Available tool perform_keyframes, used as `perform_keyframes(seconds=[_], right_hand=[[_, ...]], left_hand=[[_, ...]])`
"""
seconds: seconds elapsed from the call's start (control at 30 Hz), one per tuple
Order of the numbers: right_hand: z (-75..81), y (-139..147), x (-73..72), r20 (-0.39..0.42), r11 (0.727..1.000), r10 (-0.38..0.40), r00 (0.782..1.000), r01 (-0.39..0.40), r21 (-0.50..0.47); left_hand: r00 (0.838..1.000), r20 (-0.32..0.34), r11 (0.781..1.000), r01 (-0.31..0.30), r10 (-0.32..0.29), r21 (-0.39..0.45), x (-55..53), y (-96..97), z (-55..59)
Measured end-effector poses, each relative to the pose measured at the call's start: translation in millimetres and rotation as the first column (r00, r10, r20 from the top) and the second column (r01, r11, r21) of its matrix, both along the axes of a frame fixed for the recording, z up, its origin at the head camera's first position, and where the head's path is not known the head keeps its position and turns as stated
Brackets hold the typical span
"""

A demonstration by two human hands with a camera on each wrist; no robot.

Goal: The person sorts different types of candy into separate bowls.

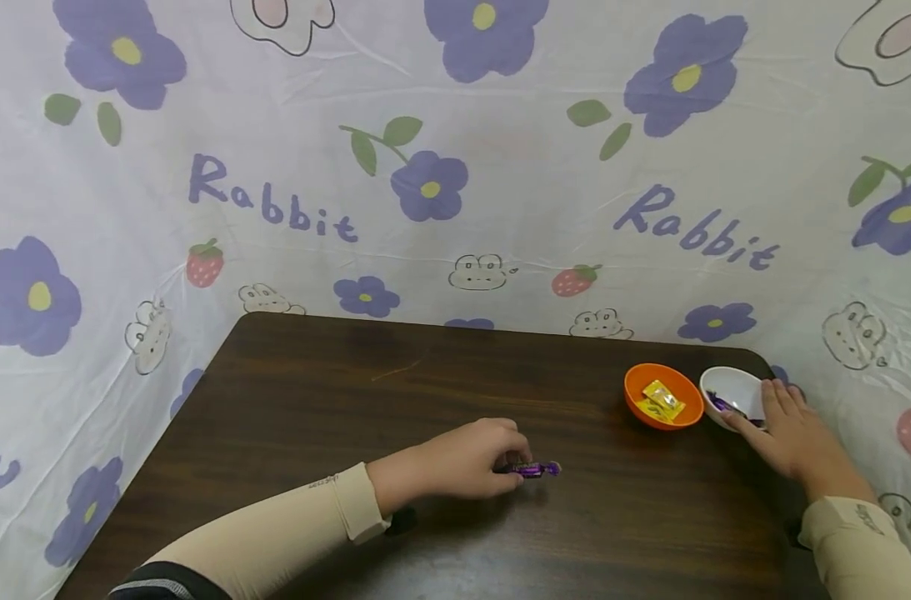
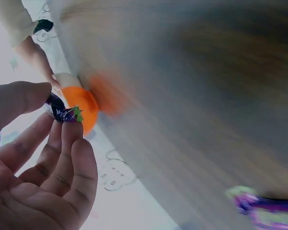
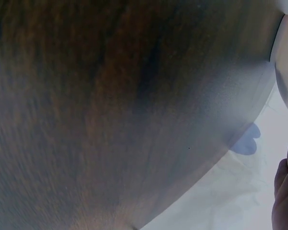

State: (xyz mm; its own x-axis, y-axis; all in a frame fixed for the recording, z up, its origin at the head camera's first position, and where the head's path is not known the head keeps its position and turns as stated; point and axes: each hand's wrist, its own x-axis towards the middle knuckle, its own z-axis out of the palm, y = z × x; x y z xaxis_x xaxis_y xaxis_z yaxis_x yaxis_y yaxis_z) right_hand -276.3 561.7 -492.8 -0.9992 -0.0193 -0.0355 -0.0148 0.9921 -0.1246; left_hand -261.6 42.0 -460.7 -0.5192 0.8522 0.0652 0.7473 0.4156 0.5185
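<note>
My left hand (image 1: 463, 458) is over the middle of the table. Its thumb and fingertips pinch a candy in a twisted purple wrapper (image 1: 533, 470), also plain in the left wrist view. A second purple-wrapped candy (image 2: 273, 211), blurred, lies at the lower right of that view. At the table's far right, my right hand (image 1: 796, 429) rests against a white bowl (image 1: 742, 383), fingers fairly straight along its right side, thumb over the near rim. Purple-wrapped candy (image 1: 723, 403) lies inside. In the right wrist view only some fingers (image 3: 285, 182) show, close under the bowl.
Left of the white bowl stands an orange bowl (image 1: 635, 400) with yellow-wrapped candies (image 1: 661, 400) in it. Both bowls are near the back right corner of the dark wooden table (image 1: 335, 392). A white cloth (image 1: 500, 233) with flowers and rabbits hangs behind the table.
</note>
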Motion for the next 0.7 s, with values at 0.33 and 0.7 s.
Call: perform_keyframes(seconds=[0.33,0.7], right_hand=[[-4.2,4.0,-2.1,-0.012,1.0,-0.005,1.0,0.005,0.014],[-1.6,1.4,-2.1,-0.007,1.0,0.002,1.0,-0.002,0.016]], left_hand=[[0.998,-0.002,0.996,0.066,-0.066,0.063,-11.3,44.9,16.7],[0.998,0.021,0.991,0.06,-0.063,0.12,-26.1,90.5,24.2]])
